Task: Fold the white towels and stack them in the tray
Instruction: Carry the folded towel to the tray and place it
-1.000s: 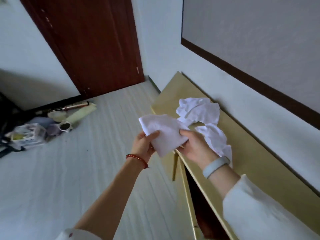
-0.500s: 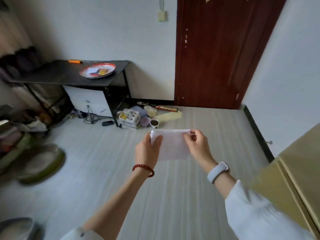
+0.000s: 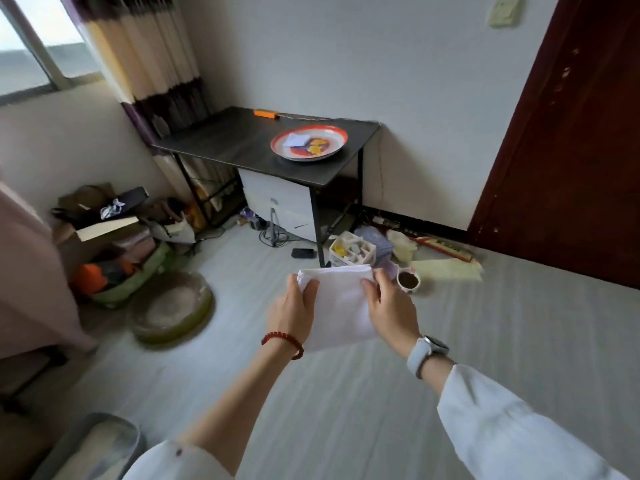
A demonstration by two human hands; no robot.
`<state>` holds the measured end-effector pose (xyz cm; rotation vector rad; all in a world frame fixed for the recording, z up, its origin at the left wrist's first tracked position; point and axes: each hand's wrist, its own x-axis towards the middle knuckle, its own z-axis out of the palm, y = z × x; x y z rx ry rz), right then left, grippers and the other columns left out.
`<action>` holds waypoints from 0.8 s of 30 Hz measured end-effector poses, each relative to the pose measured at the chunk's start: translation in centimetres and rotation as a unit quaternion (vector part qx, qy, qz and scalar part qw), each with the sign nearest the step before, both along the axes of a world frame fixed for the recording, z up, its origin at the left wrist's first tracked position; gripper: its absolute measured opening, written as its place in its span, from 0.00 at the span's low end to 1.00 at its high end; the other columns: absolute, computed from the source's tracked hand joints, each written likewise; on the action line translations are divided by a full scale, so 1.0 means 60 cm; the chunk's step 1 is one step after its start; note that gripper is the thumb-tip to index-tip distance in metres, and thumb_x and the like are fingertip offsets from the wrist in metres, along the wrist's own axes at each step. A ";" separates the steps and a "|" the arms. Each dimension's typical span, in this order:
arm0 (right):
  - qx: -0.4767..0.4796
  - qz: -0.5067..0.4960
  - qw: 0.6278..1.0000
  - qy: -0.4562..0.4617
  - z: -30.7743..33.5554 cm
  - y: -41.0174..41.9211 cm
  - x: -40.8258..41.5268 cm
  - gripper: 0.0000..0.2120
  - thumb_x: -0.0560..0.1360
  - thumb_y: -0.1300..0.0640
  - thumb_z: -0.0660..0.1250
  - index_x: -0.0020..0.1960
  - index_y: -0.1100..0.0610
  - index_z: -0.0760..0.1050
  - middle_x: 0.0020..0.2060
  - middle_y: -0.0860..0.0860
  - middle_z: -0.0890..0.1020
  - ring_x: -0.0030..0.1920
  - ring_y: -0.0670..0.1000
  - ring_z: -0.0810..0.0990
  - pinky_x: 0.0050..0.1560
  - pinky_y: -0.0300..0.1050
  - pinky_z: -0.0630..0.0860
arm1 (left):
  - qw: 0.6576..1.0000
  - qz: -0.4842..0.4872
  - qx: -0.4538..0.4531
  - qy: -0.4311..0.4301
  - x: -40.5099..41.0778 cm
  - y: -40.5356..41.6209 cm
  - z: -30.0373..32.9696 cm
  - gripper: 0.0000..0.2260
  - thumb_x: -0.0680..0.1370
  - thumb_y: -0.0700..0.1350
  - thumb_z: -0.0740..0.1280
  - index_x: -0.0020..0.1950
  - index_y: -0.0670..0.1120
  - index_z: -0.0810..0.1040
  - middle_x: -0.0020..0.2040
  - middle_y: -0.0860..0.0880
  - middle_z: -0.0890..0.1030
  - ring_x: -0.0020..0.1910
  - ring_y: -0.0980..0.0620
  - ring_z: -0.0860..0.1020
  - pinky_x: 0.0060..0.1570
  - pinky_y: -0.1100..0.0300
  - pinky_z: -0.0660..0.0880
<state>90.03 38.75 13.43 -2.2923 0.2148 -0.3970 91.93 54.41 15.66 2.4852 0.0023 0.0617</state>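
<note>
I hold a folded white towel (image 3: pixel 341 306) in the air in front of me, above the floor. My left hand (image 3: pixel 292 311) grips its left edge with the thumb on top. My right hand (image 3: pixel 389 308) pinches its right upper edge. Across the room a round tray (image 3: pixel 332 133) with an orange rim sits on a black table (image 3: pixel 235 143). A small folded white towel (image 3: pixel 295 139) lies in the tray on its left side.
An orange object (image 3: pixel 266 113) lies at the back of the table. Clutter sits on the floor by the table leg: a white organiser box (image 3: pixel 351 250), a cup (image 3: pixel 408 280), papers. A round cushion (image 3: pixel 171 308) and bags lie left. A dark red door (image 3: pixel 571 133) stands right.
My view has swung left from the yellow cabinet and its loose towels toward the black table. The towel in my hands has gone from half spread to a neat fold, held by both hands.
</note>
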 end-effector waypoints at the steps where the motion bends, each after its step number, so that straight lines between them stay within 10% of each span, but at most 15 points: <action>1: 0.004 0.013 1.000 -0.005 0.003 0.012 0.046 0.12 0.79 0.52 0.56 0.56 0.59 0.71 0.43 0.60 0.82 0.44 0.63 0.79 0.36 0.47 0.68 | 0.999 0.013 -0.033 0.024 0.045 0.012 -0.001 0.12 0.81 0.50 0.53 0.55 0.42 0.66 0.47 0.41 0.77 0.43 0.43 0.74 0.38 0.56 0.66; 9: 0.016 0.081 0.995 0.064 0.005 0.114 0.401 0.09 0.79 0.55 0.58 0.50 0.60 0.71 0.45 0.62 0.80 0.47 0.63 0.77 0.40 0.48 0.65 | 0.969 -0.004 -0.220 0.115 0.357 0.145 -0.005 0.05 0.80 0.42 0.59 0.55 0.44 0.67 0.47 0.43 0.76 0.40 0.48 0.77 0.31 0.60 0.74; 14: 0.012 0.085 0.995 0.055 0.009 0.196 0.641 0.09 0.79 0.54 0.57 0.46 0.59 0.69 0.44 0.62 0.80 0.46 0.65 0.76 0.39 0.49 0.65 | 0.980 -0.003 -0.183 0.079 0.610 0.231 -0.012 0.05 0.79 0.43 0.58 0.53 0.44 0.67 0.51 0.42 0.77 0.49 0.41 0.78 0.42 0.48 0.76; 24: 0.070 -0.002 0.994 0.079 0.046 0.232 1.069 0.06 0.79 0.56 0.55 0.49 0.57 0.68 0.39 0.53 0.76 0.42 0.58 0.75 0.41 0.48 0.69 | 0.991 -0.040 -0.113 0.063 1.111 0.252 0.027 0.05 0.79 0.47 0.57 0.48 0.46 0.67 0.38 0.52 0.71 0.41 0.48 0.71 0.39 0.59 0.65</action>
